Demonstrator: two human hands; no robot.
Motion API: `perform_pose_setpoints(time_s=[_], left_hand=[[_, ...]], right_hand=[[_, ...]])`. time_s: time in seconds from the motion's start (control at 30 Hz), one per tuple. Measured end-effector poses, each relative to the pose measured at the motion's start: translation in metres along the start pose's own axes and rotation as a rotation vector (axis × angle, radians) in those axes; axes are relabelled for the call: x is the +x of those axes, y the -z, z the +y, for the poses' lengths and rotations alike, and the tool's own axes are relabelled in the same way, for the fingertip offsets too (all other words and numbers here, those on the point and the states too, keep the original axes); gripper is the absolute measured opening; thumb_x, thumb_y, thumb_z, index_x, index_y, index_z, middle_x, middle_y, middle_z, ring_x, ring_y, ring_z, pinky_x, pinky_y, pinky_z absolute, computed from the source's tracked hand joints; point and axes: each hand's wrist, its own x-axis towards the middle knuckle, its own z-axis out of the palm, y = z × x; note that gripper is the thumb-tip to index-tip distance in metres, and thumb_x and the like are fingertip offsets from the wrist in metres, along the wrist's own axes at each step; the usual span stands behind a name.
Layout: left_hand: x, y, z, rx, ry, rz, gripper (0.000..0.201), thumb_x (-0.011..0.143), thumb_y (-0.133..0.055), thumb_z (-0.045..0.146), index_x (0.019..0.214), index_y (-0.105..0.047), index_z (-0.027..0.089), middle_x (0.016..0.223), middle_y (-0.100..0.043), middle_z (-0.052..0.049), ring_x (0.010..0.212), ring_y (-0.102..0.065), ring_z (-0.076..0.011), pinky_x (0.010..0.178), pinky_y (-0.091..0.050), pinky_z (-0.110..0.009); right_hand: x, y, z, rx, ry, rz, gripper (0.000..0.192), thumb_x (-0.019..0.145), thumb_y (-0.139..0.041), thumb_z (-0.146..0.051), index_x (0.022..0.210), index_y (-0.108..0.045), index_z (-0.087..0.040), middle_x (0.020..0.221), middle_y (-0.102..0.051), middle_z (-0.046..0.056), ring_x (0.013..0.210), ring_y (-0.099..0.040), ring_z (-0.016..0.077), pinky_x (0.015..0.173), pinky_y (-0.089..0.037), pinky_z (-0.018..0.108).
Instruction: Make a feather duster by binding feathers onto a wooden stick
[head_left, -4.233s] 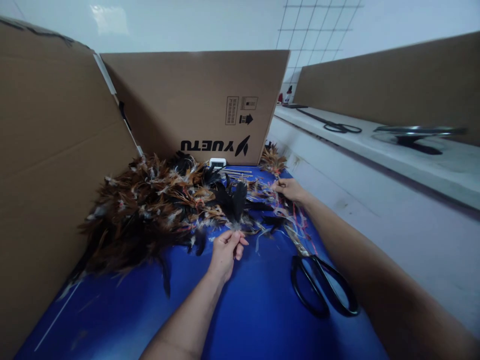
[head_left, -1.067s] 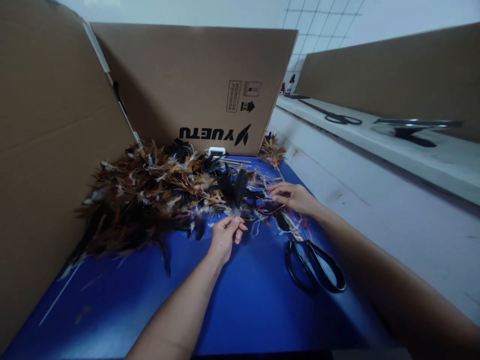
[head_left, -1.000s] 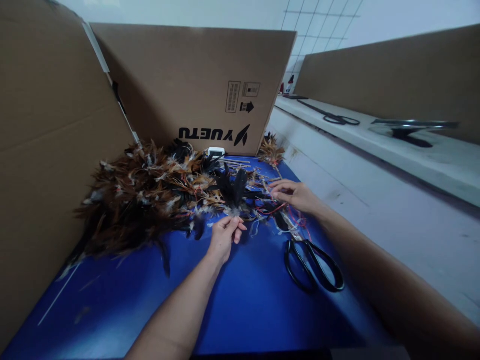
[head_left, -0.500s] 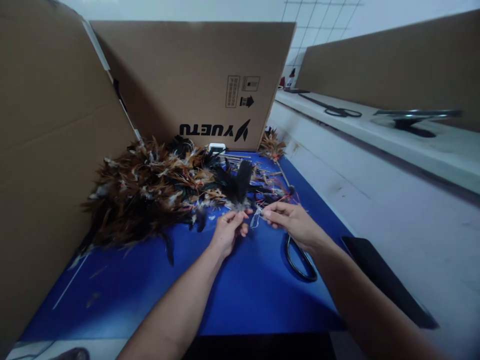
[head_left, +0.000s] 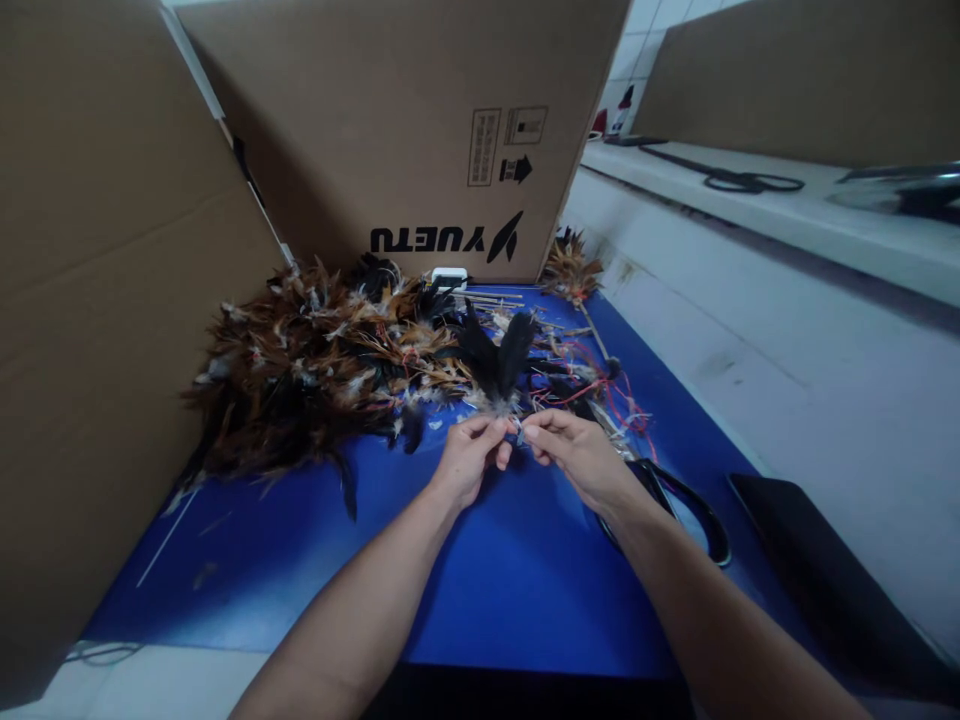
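- Centrally, the left hand [head_left: 469, 462] pinches the base of a small bunch of black feathers [head_left: 498, 362], which fans up toward 12 o'clock.
- Right hand [head_left: 576, 455] meets it fingertip to fingertip, thumb and forefinger closed on the same base.
- Feather pile [head_left: 300, 375] lies at 10 o'clock on the blue mat [head_left: 495, 580].
- Scissors [head_left: 679, 500] rest at 3 o'clock, partly under the right wrist.

A black feather tuft [head_left: 498, 362] is pinched at its base by the left hand [head_left: 469, 462] and right hand [head_left: 574, 455]. Scissors [head_left: 679, 497] are seen just beside the right wrist
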Motion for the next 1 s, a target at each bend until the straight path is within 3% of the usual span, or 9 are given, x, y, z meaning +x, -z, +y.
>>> perform_pose_setpoints(time_s=[0.47, 0.77, 1.0], left_hand=[[-0.003, 0.000, 0.001, -0.062, 0.084, -0.067, 0.028, 0.073, -0.068, 0.040, 0.073, -0.063, 0.013, 0.051, -0.055, 0.000, 0.044, -0.046, -0.0069, 0.047, -0.033, -0.020], [-0.002, 0.001, -0.002, -0.129, 0.045, -0.029, 0.026, 0.070, -0.072, 0.036, 0.074, -0.064, 0.011, 0.064, -0.059, -0.002, 0.047, -0.045, -0.0051, 0.046, -0.034, -0.020], [-0.005, 0.001, 0.001, -0.161, 0.066, -0.083, 0.026, 0.071, -0.071, 0.035, 0.074, -0.064, 0.011, 0.067, -0.058, -0.002, 0.047, -0.046, -0.0048, 0.045, -0.032, -0.019]], right_hand=[[-0.005, -0.005, -0.004, -0.014, 0.042, 0.073, 0.021, 0.069, -0.069, -0.038, 0.075, -0.063, -0.019, 0.058, -0.053, -0.001, 0.054, -0.045, 0.0111, 0.050, -0.037, 0.026], [-0.009, -0.006, -0.007, -0.065, 0.053, 0.053, 0.021, 0.070, -0.066, -0.037, 0.077, -0.061, -0.018, 0.058, -0.053, -0.002, 0.053, -0.045, 0.0102, 0.050, -0.039, 0.025], [-0.013, -0.007, -0.010, -0.059, 0.047, 0.087, 0.018, 0.070, -0.067, -0.033, 0.076, -0.061, -0.017, 0.057, -0.053, -0.003, 0.053, -0.046, 0.0093, 0.050, -0.038, 0.023]])
